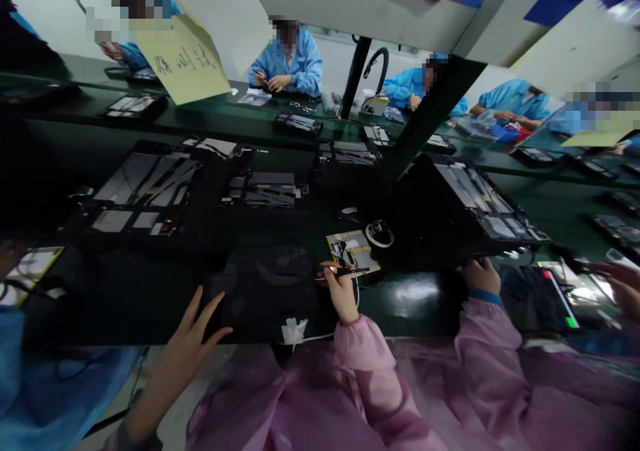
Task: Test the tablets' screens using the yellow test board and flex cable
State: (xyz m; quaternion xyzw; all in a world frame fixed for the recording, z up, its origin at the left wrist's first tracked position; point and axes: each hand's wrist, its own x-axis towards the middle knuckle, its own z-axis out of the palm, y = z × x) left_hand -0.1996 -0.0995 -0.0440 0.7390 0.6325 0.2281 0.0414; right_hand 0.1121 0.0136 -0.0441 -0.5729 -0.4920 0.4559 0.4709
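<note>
A dark, flat tablet-like panel (270,271) lies on the green bench before me, with faint smudges on its surface. My left hand (193,327) is open at its near left corner, fingers spread and fingertips at the edge. At the opposite edge, my right hand (343,294) pinches a slim dark item with a shiny part, its kind unclear. A white cable (357,291) runs beside that wrist. Just beyond are yellow-edged battery packs (354,251) with black leads. Crumpled white tape (294,331) sticks to the bench's front edge below the panel.
Opened tablets (150,184) with exposed insides stand along the bench, one on a black stack (430,204) to the right. A white ring-shaped coil (379,233) lies near the batteries. Neighbours' hands (481,277) work at the right. A dark post (430,117) slants overhead; co-workers in blue sit opposite.
</note>
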